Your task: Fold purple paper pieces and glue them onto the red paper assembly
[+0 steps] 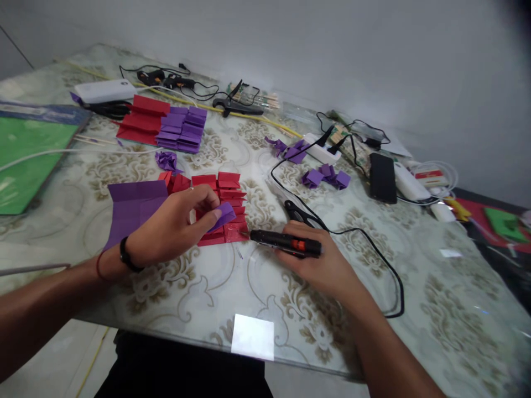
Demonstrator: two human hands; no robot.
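My left hand (176, 224) pinches a small folded purple paper (225, 214) between thumb and fingers. It hovers over pleated red paper (232, 196), which lies on the patterned table. My right hand (317, 260) is wrapped round a black hot glue gun (286, 241) with orange parts, its nozzle pointing left at the red paper's near right corner. A black cord runs from the gun's side of the table to a white power strip. Under my left forearm lies a creased purple sheet (135, 207). Black-handled scissors (301, 213) rest just beyond my right hand.
Folded purple pieces (326, 177) lie beyond my right hand, near the power strip (321, 148) and a black phone (382, 177). Pleated purple paper (182, 128) and red paper (143, 119) sit at the back left. A green sheet (33, 155) is at far left; more glue guns (166, 80) lie behind.
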